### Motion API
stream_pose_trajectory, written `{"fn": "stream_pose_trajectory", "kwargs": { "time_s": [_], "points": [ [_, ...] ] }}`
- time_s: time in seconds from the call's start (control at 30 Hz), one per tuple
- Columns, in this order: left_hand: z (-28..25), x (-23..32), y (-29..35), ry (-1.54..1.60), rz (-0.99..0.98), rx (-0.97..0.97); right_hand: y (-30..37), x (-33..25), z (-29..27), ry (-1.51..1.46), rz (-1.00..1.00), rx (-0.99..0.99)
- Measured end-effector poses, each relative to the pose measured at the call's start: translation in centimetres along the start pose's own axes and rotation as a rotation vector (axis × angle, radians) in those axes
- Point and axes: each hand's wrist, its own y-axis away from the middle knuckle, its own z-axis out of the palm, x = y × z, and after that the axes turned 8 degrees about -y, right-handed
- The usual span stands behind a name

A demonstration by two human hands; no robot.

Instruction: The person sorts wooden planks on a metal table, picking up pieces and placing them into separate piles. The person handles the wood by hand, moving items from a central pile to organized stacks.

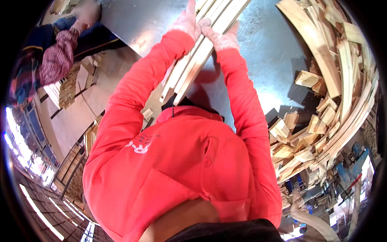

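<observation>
Several long, pale wooden strips (194,64) lie side by side between my hands, running from near my chest to the top edge of the view. My left hand (186,22), in a pale pinkish knit glove, grips their left side. Against their right side presses my right hand (224,38), gloved alike, its thumb reaching across the top toward the left hand. The strips are over a grey metal tabletop (266,52), and their near ends reach past its near edge. Some fingers of both hands are hidden by the wood.
Along the right lies a large pile of wooden boards and short offcuts (316,125). A co-worker's knit pink sleeve (60,54) shows at the upper left, beyond the table's corner. Stacked wood pieces (69,86) stand on the floor below it. Machinery and a hose (308,218) are at the lower right.
</observation>
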Motion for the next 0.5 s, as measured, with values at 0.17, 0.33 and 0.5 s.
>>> {"fn": "stream_pose_trajectory", "kwargs": {
  "time_s": [0.17,0.33,0.5],
  "points": [
    [1.3,8.9,6.6,-1.28,-0.078,-0.174,0.3,-2.1,-7.0,-0.022,-0.02,0.045],
    [-1.0,7.6,6.3,-0.954,-0.092,-0.157,3.1,-10.6,-12.8,1.046,0.094,0.287],
    [-7.3,7.3,3.5,-0.94,0.032,-0.094,0.4,-9.2,-6.9,0.53,0.014,0.163]
  ]
}}
